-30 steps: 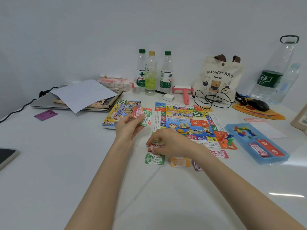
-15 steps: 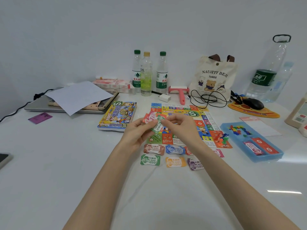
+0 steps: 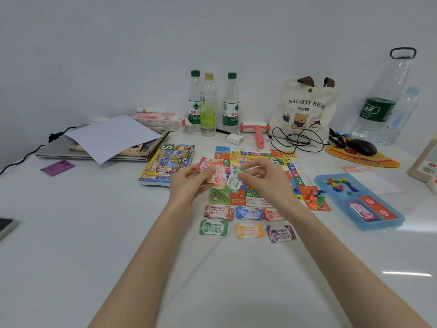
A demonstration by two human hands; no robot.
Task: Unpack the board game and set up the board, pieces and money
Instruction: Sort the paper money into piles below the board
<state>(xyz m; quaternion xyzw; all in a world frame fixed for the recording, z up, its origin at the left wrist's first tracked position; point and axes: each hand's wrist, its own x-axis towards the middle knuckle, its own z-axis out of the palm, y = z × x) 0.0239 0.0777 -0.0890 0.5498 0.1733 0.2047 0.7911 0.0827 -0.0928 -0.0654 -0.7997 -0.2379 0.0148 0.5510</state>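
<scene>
My left hand (image 3: 189,183) holds a small fan of play money (image 3: 214,171), red and orange notes, above the near edge of the game board (image 3: 257,159). My right hand (image 3: 264,178) pinches a green note (image 3: 234,182) at the fan's right side. Sorted money lies on the table in front of the board: a brown pile (image 3: 218,211), a blue pile (image 3: 249,213), a red pile (image 3: 272,214), a green note (image 3: 213,227), an orange note (image 3: 249,230), a purple note (image 3: 281,233). The game box (image 3: 163,164) lies left of the board. Coloured pieces (image 3: 315,197) sit on the board's near right corner.
A blue tray (image 3: 383,221) with coloured tokens and red cards lies at the right. Behind are three bottles (image 3: 208,105), a pink roller (image 3: 256,131), a canvas bag (image 3: 305,110), cables, a mouse on its pad (image 3: 361,147). A laptop under paper (image 3: 111,136) lies left.
My right hand left the money piles on the table and rose to the fan in my left hand, where it now pinches a green note. The camera tilted a little.
</scene>
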